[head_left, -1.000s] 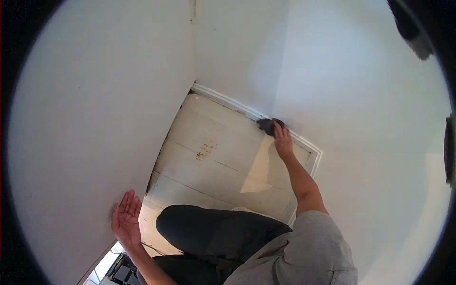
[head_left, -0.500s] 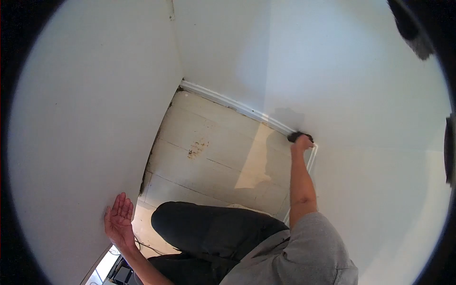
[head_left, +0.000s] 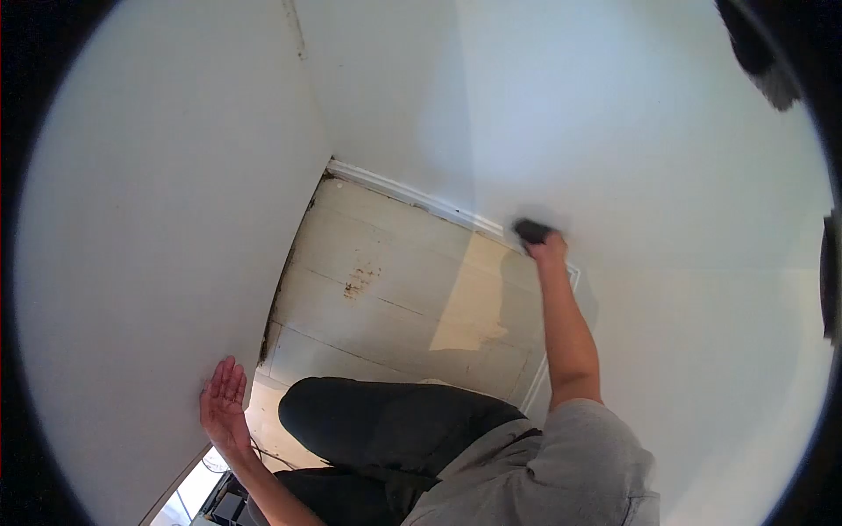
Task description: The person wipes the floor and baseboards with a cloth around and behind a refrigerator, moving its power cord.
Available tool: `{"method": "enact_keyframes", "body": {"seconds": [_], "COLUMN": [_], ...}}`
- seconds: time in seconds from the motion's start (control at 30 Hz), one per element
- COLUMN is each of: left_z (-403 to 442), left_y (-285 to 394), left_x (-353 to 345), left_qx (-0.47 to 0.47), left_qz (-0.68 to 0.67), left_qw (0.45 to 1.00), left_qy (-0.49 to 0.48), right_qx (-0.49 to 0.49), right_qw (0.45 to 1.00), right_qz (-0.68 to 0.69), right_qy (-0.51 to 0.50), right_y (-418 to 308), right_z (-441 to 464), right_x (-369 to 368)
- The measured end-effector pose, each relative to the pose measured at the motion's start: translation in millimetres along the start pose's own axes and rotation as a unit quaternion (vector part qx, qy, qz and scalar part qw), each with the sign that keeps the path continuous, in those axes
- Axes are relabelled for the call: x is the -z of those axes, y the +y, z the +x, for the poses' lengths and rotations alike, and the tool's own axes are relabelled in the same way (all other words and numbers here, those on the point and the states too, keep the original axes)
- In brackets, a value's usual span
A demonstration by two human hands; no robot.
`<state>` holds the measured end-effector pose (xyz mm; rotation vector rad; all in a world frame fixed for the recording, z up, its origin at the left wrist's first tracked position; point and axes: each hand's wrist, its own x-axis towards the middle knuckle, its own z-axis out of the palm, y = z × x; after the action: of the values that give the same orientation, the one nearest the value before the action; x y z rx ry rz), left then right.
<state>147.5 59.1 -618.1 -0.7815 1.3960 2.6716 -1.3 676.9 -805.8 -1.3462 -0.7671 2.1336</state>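
My right hand (head_left: 550, 248) is closed around a small black hand-sized thing (head_left: 531, 231), too blurred to name. It is at the back wall, over the white baseboard (head_left: 421, 201), close to the right-hand corner. My left hand (head_left: 225, 408) is raised at the lower left with its palm up and fingers stretched out. Nothing lies in it, and it is beside the large white panel (head_left: 167, 263) on the left; whether it touches the panel I cannot tell.
Pale floor boards (head_left: 395, 289) with brown stains lie between the walls. Dark grime lines the left panel's lower edge. My bent knee (head_left: 307, 399) is in front. Cables (head_left: 272, 456) and a dark item (head_left: 230, 507) show at the lower left.
My right hand has moved slightly left and up along the baseboard with the black thing, away from the corner. The view has shifted a little; my left hand stays nearly in place.
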Motion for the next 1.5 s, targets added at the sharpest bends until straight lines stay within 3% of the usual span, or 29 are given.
{"method": "enact_keyframes", "body": {"seconds": [0.1,0.13,0.2,0.23,0.27,0.3,0.33,0.37,0.4,0.43,0.5,0.57,0.6,0.67,0.77,0.8,0.87,0.9,0.93,0.97,1.03,1.07,1.1,1.13,1.17,1.23,1.47,1.5], "left_z": [-0.6,1.1,-1.1,-1.2,-0.8,0.4,1.9,2.2,2.5,2.4,3.4,2.2,-0.3,1.4,0.7,0.2,0.5,0.1,-1.2,-2.1,0.1,0.2,0.1,-0.1,-0.3,-0.3,-0.3,-1.7], "left_y": [2.2,3.1,2.4,3.9,4.7,4.9,5.8,6.9,7.9,8.1,8.5,7.9,7.8,8.4,7.8,8.8,9.1,9.2,8.5,8.3,8.0,7.7,7.1,6.7,6.8,7.4,8.9,8.6], "left_x": [-7.4,-9.9,-9.6,-9.0,-9.0,-9.6,-9.5,-8.3,-7.9,-7.0,-5.9,-9.7,-9.7,-5.7,-5.9,-6.3,-6.6,-6.4,-6.6,-7.1,-7.5,-6.0,-5.2,-5.3,-6.1,-6.6,-9.6,-8.4], "left_qx": [0.008,0.001,0.010,0.007,0.013,0.020,0.019,0.033,0.046,0.043,0.052,0.045,0.042,0.048,0.044,0.042,0.041,0.043,0.040,0.038,0.029,0.035,0.042,0.045,0.045,0.046,0.041,0.043], "left_qz": [-0.037,-0.037,-0.049,-0.047,-0.053,-0.060,-0.059,-0.094,-0.128,-0.126,-0.160,-0.157,-0.164,-0.171,-0.175,-0.171,-0.177,-0.180,-0.183,-0.177,-0.172,-0.170,-0.169,-0.167,-0.179,-0.192,-0.184,-0.187], "left_qw": [0.999,0.999,0.999,0.999,0.998,0.998,0.998,0.995,0.991,0.991,0.986,0.986,0.985,0.984,0.983,0.984,0.983,0.983,0.982,0.983,0.984,0.984,0.985,0.985,0.983,0.980,0.982,0.981], "left_qy": [0.015,0.015,0.018,0.019,0.009,-0.002,-0.006,-0.004,-0.002,-0.006,-0.015,-0.011,-0.002,-0.008,-0.013,-0.011,-0.006,-0.002,-0.004,-0.014,-0.027,-0.025,-0.021,-0.018,-0.014,-0.013,-0.010,-0.008], "right_qx": [0.173,0.171,0.112,0.069,0.148,0.308,0.302,0.241,0.260,0.220,0.205,0.048,0.018,0.234,0.184,0.095,0.212,0.186,0.297,0.301,0.241,0.151,-0.006,-0.169,-0.286,-0.423,-0.272,-0.160], "right_qw": [0.962,0.964,0.990,0.996,0.885,0.585,0.733,0.735,0.729,0.775,0.780,0.857,0.863,0.763,0.765,0.828,0.773,0.767,0.727,0.726,0.809,0.880,0.943,0.952,0.927,0.867,0.948,0.974], "right_qz": [-0.093,-0.089,0.006,0.039,-0.417,-0.735,-0.530,-0.502,-0.425,-0.271,-0.340,-0.061,-0.048,-0.336,-0.306,-0.300,-0.406,-0.504,-0.501,-0.500,-0.440,-0.336,-0.158,0.037,0.150,0.256,0.154,0.150], "right_qy": [0.190,0.185,0.088,-0.044,-0.141,-0.152,-0.302,-0.387,-0.470,-0.527,-0.483,-0.509,-0.503,-0.500,-0.536,-0.464,-0.440,-0.350,-0.363,-0.365,-0.307,-0.299,-0.294,-0.253,-0.189,-0.061,-0.066,-0.062], "right_y": [-43.7,-40.8,-30.7,-13.4,-7.1,-1.4,19.7,45.1,65.7,86.9,171.5,223.5,224.0,138.1,101.5,118.4,66.0,60.6,37.7,24.1,4.2,-7.5,-32.5,-60.9,-78.2,-89.1,-0.8,11.6], "right_z": [-9.8,-13.7,-16.8,-14.0,-49.4,-90.4,-121.4,-134.6,-165.4,-204.1,-196.3,-172.3,-168.3,-208.8,-158.1,-107.4,-109.3,-78.5,-91.7,-92.8,-96.9,-100.1,-122.8,-153.5,-171.8,-171.2,-56.5,-46.6], "right_x": [28.6,16.9,0.1,-14.1,-40.8,-70.5,-97.9,-132.0,-166.0,-197.9,-257.2,-273.3,-267.1,-231.7,-172.9,-149.0,-92.0,-63.5,-45.9,-49.1,-63.1,-71.5,-89.2,-104.6,-118.7,-130.4,-53.3,-37.9]}}
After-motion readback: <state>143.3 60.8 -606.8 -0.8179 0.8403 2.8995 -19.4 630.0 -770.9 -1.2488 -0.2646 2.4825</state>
